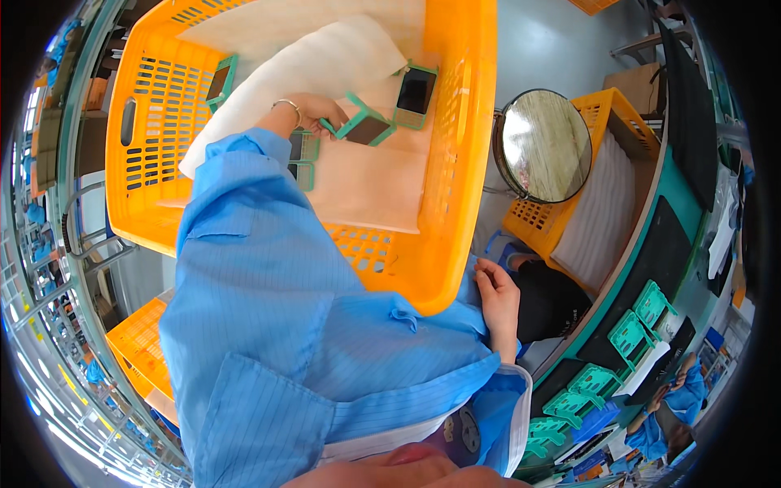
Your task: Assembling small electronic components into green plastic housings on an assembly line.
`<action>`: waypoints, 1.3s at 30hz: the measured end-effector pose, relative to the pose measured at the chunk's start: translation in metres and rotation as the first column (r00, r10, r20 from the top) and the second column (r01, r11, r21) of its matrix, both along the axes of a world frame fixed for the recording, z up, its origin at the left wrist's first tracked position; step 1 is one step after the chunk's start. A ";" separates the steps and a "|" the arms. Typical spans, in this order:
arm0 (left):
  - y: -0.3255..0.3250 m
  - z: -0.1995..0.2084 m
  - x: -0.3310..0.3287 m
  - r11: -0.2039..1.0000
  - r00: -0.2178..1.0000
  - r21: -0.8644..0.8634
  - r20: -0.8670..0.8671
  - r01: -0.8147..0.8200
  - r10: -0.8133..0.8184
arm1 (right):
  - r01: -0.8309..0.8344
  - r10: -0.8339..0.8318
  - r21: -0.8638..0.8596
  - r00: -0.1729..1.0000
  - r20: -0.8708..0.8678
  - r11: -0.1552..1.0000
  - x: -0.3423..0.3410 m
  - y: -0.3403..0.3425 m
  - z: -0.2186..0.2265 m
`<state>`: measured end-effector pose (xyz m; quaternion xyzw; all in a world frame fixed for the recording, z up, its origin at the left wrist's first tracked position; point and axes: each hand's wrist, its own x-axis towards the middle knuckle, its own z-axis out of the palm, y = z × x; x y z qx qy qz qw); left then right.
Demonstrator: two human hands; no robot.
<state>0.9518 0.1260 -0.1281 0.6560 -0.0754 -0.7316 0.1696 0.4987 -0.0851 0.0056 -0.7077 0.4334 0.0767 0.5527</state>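
My left hand (316,114) reaches into a large orange plastic basket (457,175) and grips the edge of a green frame with a dark panel (364,130), held tilted above the liner. Similar green-framed pieces lie in the basket: one (416,98) to the right of the held frame, one (220,83) by the left wall, and more (303,172) partly hidden below my wrist. A sheet of white foam (309,69) is folded over beside my hand. Outside the basket's near right corner, my right hand (499,305) has its fingers curled together; anything in them is hidden.
A round mirror (543,146) stands right of the basket. Behind it, another orange basket (541,215) holds white foam sheets (598,207). Along the right, a green-edged workbench carries several green fixtures (592,382). Another orange basket (142,346) sits low at left.
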 end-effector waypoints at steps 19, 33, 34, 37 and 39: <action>-0.013 -0.069 0.037 0.977 -0.049 -0.214 0.976 -0.025 0.212 | 0.044 -0.043 0.030 0.999 -0.012 0.999 0.006 0.000 -0.014; -0.051 -0.064 0.040 0.974 0.605 -0.222 0.783 0.052 0.146 | 0.081 -0.083 0.071 0.996 0.034 0.994 0.001 -0.004 -0.025; -0.050 -0.064 0.044 0.933 0.613 -0.210 0.790 0.293 -0.014 | 0.077 -0.081 0.074 0.996 0.039 0.994 0.003 -0.004 -0.025; -0.094 -0.055 0.010 0.892 0.336 -0.063 0.936 0.448 -0.103 | 0.081 -0.082 0.057 0.996 0.023 0.995 0.000 -0.008 -0.025; -0.108 -0.072 -0.006 0.929 0.011 -0.160 0.986 0.334 0.166 | 0.092 -0.094 0.076 0.995 0.034 0.993 0.003 -0.008 -0.026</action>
